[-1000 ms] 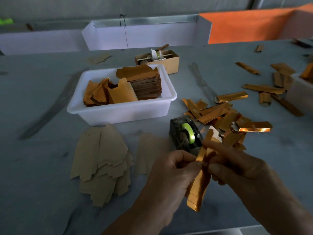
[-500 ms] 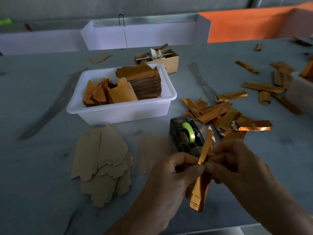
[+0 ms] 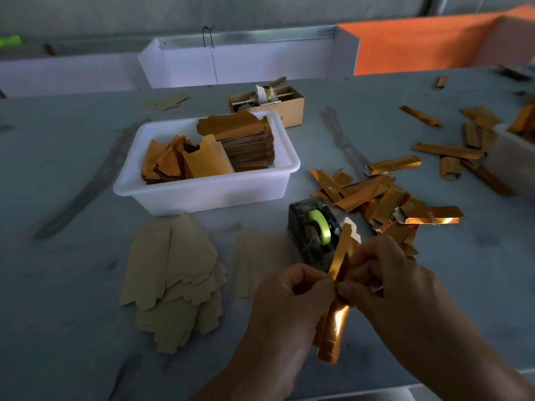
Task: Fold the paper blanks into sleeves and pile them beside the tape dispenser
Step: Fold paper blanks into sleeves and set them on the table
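- Two hands on one gold blank (image 3: 335, 319), pinching it mid-length above the near edge of the tabletop (image 3: 72, 285): left hand (image 3: 289, 299) with thumb and forefinger closed on the fold, right hand (image 3: 388, 285) gripping the opposite side.
- Held upright, top end poking up in front of the tape dispenser (image 3: 314, 230), lower end hanging below the knuckles.
- Likely risk: crease running crooked if either pinch slides on that glossy foil face.
- Another: flaps springing open before any tape lands, with both hands busy and none free for the dispenser.
- Possible snag too: finished sleeves (image 3: 376, 198) heaped loosely just right of the dispenser, easy to scatter with a careless drop.
- Flat blanks (image 3: 173, 270) fanned out to the left, more stacked in the white tub (image 3: 202, 192) behind.
- Grey, scuffed tabletop; small cardboard box (image 3: 289, 108) farther back.
- Dim room, white trough (image 3: 246, 65) and orange panel (image 3: 419, 41) along the far side.
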`<state>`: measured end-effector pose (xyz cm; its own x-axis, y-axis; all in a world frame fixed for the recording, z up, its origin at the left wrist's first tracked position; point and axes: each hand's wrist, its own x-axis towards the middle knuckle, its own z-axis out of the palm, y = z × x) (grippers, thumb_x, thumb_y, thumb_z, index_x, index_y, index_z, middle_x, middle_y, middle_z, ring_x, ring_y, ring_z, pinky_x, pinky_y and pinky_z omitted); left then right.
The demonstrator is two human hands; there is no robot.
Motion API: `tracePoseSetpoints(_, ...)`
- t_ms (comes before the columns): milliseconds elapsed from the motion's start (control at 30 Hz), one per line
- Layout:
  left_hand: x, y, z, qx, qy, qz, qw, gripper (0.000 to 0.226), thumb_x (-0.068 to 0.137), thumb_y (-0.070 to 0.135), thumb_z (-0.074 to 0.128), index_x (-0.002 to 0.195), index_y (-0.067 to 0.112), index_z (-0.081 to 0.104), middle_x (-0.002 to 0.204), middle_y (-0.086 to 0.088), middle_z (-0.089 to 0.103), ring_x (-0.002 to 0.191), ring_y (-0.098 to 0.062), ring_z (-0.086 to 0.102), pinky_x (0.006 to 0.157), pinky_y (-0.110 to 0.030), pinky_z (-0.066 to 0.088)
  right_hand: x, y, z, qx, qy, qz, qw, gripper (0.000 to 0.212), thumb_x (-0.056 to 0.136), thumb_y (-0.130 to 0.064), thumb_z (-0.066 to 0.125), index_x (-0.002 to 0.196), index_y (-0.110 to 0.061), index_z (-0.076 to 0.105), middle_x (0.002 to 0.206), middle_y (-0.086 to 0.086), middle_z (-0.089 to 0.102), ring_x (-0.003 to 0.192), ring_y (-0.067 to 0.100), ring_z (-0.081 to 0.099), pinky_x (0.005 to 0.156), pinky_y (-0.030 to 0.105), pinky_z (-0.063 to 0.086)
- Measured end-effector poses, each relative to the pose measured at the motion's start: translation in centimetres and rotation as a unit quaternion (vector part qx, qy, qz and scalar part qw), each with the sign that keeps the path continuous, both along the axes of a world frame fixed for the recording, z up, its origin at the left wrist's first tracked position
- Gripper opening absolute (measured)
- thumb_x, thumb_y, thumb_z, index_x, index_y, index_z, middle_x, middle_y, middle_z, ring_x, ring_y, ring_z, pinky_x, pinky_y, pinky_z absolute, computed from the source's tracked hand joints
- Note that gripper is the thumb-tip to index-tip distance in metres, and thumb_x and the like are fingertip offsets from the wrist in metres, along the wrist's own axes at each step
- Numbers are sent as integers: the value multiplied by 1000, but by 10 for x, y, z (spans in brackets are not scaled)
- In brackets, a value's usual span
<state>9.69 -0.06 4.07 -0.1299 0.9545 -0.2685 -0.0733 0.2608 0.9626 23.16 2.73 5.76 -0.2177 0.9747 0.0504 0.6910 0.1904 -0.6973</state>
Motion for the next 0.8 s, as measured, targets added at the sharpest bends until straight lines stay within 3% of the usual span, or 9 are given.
tracePoseSetpoints(100,5,-1,-6,42,70,28,996,24,82,12,66,62,26,70,52,5,61,46,-2,54,45,-17,40,-6,2,6,12,-61,-6,998,32,83,-34,64,84,-37,32,78,-14,58,74,1,58,65,19,51)
tracePoseSetpoints(200,5,-5,-9,89,96,52,990,19,81,14,69,65,24,69,53,4,62,46,-1,53,44,-17,39,-8,2,8,16,-84,-13,996,31,79,-45,63,88,-33,36,74,-11,58,72,5,60,66,28,53)
tracePoseSetpoints(267,1,-6,-8,95,83,63,990,9,80,25,70,70,24,69,53,4,60,48,-5,53,46,-22,41,-8,1,7,34,-116,-14,993,39,69,-66,49,85,-31,38,65,-9,55,60,5,56,54,25,48)
tracePoseSetpoints(333,-5,-5,-5,89,51,52,993,12,83,26,69,73,21,69,53,2,58,49,-8,52,45,-23,41,-3,0,7,44,-116,-17,992,49,56,-75,34,79,-31,40,54,-7,51,46,6,50,44,17,36)
tracePoseSetpoints(400,-8,-3,-3,78,37,36,996,14,85,22,66,73,16,70,55,1,59,51,-9,51,46,-19,41,0,2,6,14,-19,-23,999,48,55,-71,38,78,-29,48,54,-5,56,51,5,58,41,16,40)
tracePoseSetpoints(500,-7,-1,0,70,29,19,997,14,86,22,64,74,18,70,59,1,61,55,-7,54,48,-15,42,-2,4,2,-53,85,-20,995,53,51,-69,45,85,-28,54,71,-5,66,66,4,64,54,18,49)
tracePoseSetpoints(600,-6,-1,-1,62,29,-14,998,17,88,19,63,73,20,71,62,-2,66,55,-4,59,50,-13,45,-6,3,-5,-82,142,-36,986,40,56,-56,58,83,-26,58,68,0,67,63,10,66,54,19,49)
tracePoseSetpoints(667,-8,-1,-3,47,27,-36,998,19,89,20,62,73,21,72,66,0,70,61,-5,64,59,-14,51,-6,2,-7,-93,162,-32,982,21,70,-38,67,82,-21,62,70,5,68,64,16,66,61,30,56)
tracePoseSetpoints(800,-16,-2,-8,35,45,-70,996,16,90,24,61,82,24,74,81,0,74,80,-11,70,80,-27,56,-4,5,-13,-132,155,-7,979,7,84,-23,62,82,-17,62,73,7,68,68,18,66,73,43,56)
